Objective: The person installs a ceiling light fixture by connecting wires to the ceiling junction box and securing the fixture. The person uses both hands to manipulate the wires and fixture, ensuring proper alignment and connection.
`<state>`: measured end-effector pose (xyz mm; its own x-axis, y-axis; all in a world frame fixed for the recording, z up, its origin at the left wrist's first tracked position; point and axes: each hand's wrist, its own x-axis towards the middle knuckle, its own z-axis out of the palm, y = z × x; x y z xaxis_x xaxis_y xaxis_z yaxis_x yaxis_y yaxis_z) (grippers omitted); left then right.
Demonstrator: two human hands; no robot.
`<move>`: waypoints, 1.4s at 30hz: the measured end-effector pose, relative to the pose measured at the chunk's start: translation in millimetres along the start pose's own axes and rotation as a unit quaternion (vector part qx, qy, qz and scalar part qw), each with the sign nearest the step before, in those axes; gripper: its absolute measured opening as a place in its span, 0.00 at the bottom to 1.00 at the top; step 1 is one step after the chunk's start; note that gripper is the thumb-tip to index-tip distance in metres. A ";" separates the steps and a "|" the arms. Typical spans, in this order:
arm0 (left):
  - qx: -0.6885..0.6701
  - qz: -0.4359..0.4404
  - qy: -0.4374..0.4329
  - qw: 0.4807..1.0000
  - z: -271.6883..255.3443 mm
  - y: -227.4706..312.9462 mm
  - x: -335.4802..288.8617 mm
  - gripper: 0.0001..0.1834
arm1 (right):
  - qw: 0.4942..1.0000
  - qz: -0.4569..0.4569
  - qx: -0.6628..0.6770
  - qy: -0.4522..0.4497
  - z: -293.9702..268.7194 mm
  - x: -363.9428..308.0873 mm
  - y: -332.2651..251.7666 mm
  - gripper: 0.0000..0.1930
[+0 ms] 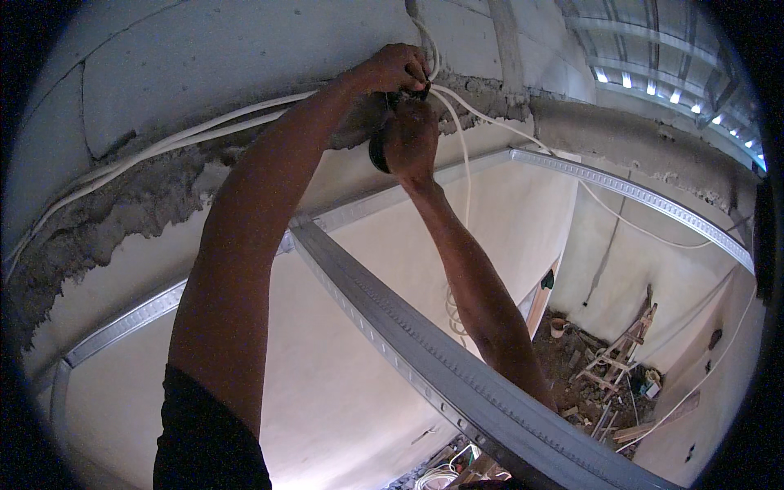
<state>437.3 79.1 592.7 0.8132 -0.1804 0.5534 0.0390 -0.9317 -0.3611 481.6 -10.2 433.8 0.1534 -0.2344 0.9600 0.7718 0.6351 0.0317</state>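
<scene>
Both my hands are raised to the block wall, close together where several white cables (pixel 457 102) meet. My left hand (pixel 400 69) is closed, its fingertips pinching at the cable ends beside the wall. Just below it, my right hand (pixel 414 140) is wrapped round a black rounded thing (pixel 378 150), whose curved edge shows left of the palm. Between the two hands is a small dark part, too hidden by the fingers to make out. One cable rises above the left hand, others run off left along the wall, and some hang down to the right.
A grey metal ceiling channel (pixel 392 327) crosses below my arms, joined to a perforated metal edge strip (pixel 645 192) along the walls. Far below right, a wooden trestle (pixel 621 351) and a bucket (pixel 559 327) stand among rubble. Coiled white cable (pixel 437 477) lies at the bottom.
</scene>
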 end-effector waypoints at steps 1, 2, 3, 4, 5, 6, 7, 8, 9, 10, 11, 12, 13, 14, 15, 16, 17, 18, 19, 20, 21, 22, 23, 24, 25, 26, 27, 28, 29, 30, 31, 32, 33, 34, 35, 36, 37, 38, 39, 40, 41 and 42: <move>0.012 0.015 -0.006 1.000 -1.5 0.9 1.4 0.12 | 0.999 -0.002 -0.039 0.008 4.8 -1.0 -0.4 0.10; -0.015 0.002 -0.004 1.000 -1.8 2.4 2.8 0.12 | 0.997 -0.004 -0.079 0.015 11.1 -3.3 0.9 0.10; -0.044 -0.010 -0.003 0.999 -0.1 7.0 2.6 0.12 | 0.993 -0.005 -0.118 0.022 14.5 -3.8 -0.9 0.10; -0.073 -0.022 -0.001 0.997 0.5 11.7 3.5 0.12 | 0.991 -0.008 -0.136 0.015 15.4 -4.5 -1.9 0.10; -0.065 -0.017 0.004 0.998 -0.5 16.1 5.7 0.11 | 0.988 -0.011 -0.155 0.008 14.8 -5.3 -2.9 0.10; -0.057 -0.016 0.007 0.998 -0.2 17.2 4.0 0.11 | 0.985 -0.011 -0.171 0.000 15.1 -6.5 -6.2 0.10; -0.050 -0.014 0.010 0.999 0.6 18.8 3.1 0.11 | 0.984 -0.045 -0.172 -0.019 13.6 -4.5 -5.3 0.10; -0.058 -0.033 0.011 0.998 2.0 20.6 2.8 0.11 | 0.981 -0.078 -0.174 -0.038 9.3 -0.5 -1.5 0.09; -0.066 -0.056 0.012 0.996 2.9 21.7 -1.6 0.11 | 0.977 -0.111 -0.173 -0.059 5.4 0.7 1.1 0.09; -0.073 -0.079 0.018 0.994 0.9 19.8 -5.4 0.11 | 0.989 -0.053 -0.108 -0.083 -3.1 5.0 -2.0 0.09; -0.045 -0.060 0.021 0.997 -1.2 17.5 -9.9 0.11 | 0.993 0.006 -0.042 -0.106 -15.4 9.7 -4.4 0.09; -0.018 -0.036 0.027 0.999 -3.1 13.4 -11.3 0.11 | 0.989 0.063 0.021 -0.130 -29.8 15.9 -3.9 0.09; 0.006 -0.010 0.028 1.000 -0.9 11.8 -8.9 0.11 | 0.988 0.129 0.032 -0.076 -40.0 24.0 7.0 0.09; 0.018 0.010 0.032 0.999 0.3 9.5 -6.8 0.10 | 0.989 0.112 -0.056 -0.072 -51.7 31.7 16.5 0.07; 0.030 0.036 0.034 0.998 2.6 10.0 1.5 0.10 | 0.997 0.026 -0.064 -0.037 -53.7 31.5 50.4 0.08; 0.044 0.055 0.036 0.997 3.1 8.3 1.4 0.10 | 0.993 0.014 -0.084 -0.078 -54.5 34.4 64.7 0.10; 0.065 0.035 0.049 0.996 6.4 6.1 2.7 0.11 | 0.988 -0.001 -0.104 -0.118 -55.4 39.6 74.1 0.12; 0.087 0.012 0.062 0.994 10.3 7.4 1.1 0.11 | 0.984 -0.015 -0.107 -0.143 -54.7 43.6 77.5 0.12; 0.108 -0.012 0.074 0.991 11.9 7.9 -0.8 0.12 | 0.979 -0.030 -0.109 -0.168 -53.3 46.9 80.4 0.11; 0.106 -0.010 0.050 0.993 8.9 6.7 -1.5 0.12 | 0.974 -0.045 -0.111 -0.193 -51.2 50.3 83.0 0.11; 0.097 -0.004 0.024 0.995 5.5 16.6 1.2 0.13 | 0.973 -0.046 -0.104 -0.202 -52.5 50.9 92.0 0.11; 0.090 0.001 -0.002 0.996 4.6 20.4 3.1 0.14 | 0.972 -0.048 -0.095 -0.209 -52.7 51.5 98.5 0.11; 0.094 -0.004 -0.010 0.996 5.8 24.1 3.3 0.15 | 0.971 -0.049 -0.086 -0.217 -53.6 49.6 104.5 0.11; 0.103 -0.015 -0.017 0.994 2.2 22.1 -0.6 0.15 | 0.966 -0.028 -0.077 -0.243 -50.5 51.7 99.2 0.10; 0.112 -0.025 -0.024 0.993 -0.8 20.2 -4.5 0.16 | 0.960 -0.006 -0.069 -0.270 -48.3 55.5 94.5 0.10; 0.113 -0.042 -0.032 0.992 -3.2 18.6 -8.5 0.16 | 0.953 0.016 -0.060 -0.296 -45.2 57.6 89.2 0.10; 0.107 -0.047 -0.036 0.992 -1.3 22.8 -1.6 0.17 | 0.957 0.016 -0.044 -0.285 -50.1 59.4 98.7 0.10; 0.102 -0.054 -0.042 0.992 0.1 26.6 3.6 0.17 | 0.961 0.017 -0.026 -0.275 -51.3 60.2 112.3 0.10; 0.116 -0.046 -0.048 0.991 0.8 30.3 10.4 0.17 | 0.964 0.019 -0.009 -0.264 -54.6 60.0 125.8 0.10; 0.136 -0.048 -0.056 0.988 -2.1 28.2 9.2 0.18 | 0.961 0.036 -0.005 -0.274 -51.0 60.5 121.4 0.10; 0.154 -0.049 -0.065 0.985 -3.9 26.5 7.7 0.18 | 0.957 0.054 -0.002 -0.284 -48.8 62.9 117.5 0.10; 0.166 -0.048 -0.078 0.982 -5.8 24.9 6.3 0.18 | 0.953 0.072 0.000 -0.294 -46.2 63.7 113.2 0.10; 0.177 -0.044 -0.089 0.979 -7.7 24.5 9.0 0.18 | 0.955 0.044 -0.015 -0.293 -45.5 64.3 114.2 0.10; 0.187 -0.039 -0.101 0.976 -8.2 24.3 10.6 0.17 | 0.956 0.017 -0.031 -0.292 -44.1 66.1 115.3 0.10; 0.202 -0.023 -0.099 0.974 -8.8 23.9 10.5 0.17 | 0.956 -0.011 -0.047 -0.290 -43.2 66.5 116.1 0.10; 0.214 -0.004 -0.096 0.972 -9.8 26.5 11.0 0.17 | 0.963 -0.006 -0.036 -0.268 -44.9 63.5 117.6 0.10; 0.226 0.015 -0.094 0.969 -10.3 29.8 11.1 0.17 | 0.969 0.000 -0.025 -0.245 -46.4 58.7 118.7 0.10; 0.214 0.012 -0.081 0.973 -9.2 31.3 11.7 0.17 | 0.975 0.005 -0.014 -0.222 -47.7 53.2 119.7 0.11; 0.205 0.005 -0.070 0.976 -9.6 27.3 10.2 0.17 | 0.982 -0.005 0.011 -0.189 -44.0 46.7 115.6 0.11; 0.196 -0.001 -0.058 0.979 -9.6 23.5 9.7 0.17 | 0.987 -0.015 0.036 -0.155 -39.9 38.7 111.1 0.12; 0.178 0.015 -0.070 0.981 -9.8 20.0 10.6 0.17 | 0.990 -0.025 0.060 -0.121 -37.7 33.8 107.5 0.13; 0.161 0.030 -0.081 0.983 -10.7 17.0 12.2 0.16 | 0.990 -0.098 -0.015 -0.096 -35.5 33.0 105.2 0.14</move>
<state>441.7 57.7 601.4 0.9002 -0.1560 0.4065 0.1480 -0.7685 -0.6225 589.7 22.7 458.9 -0.1184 -0.2050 0.9716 0.7941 0.5678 0.2166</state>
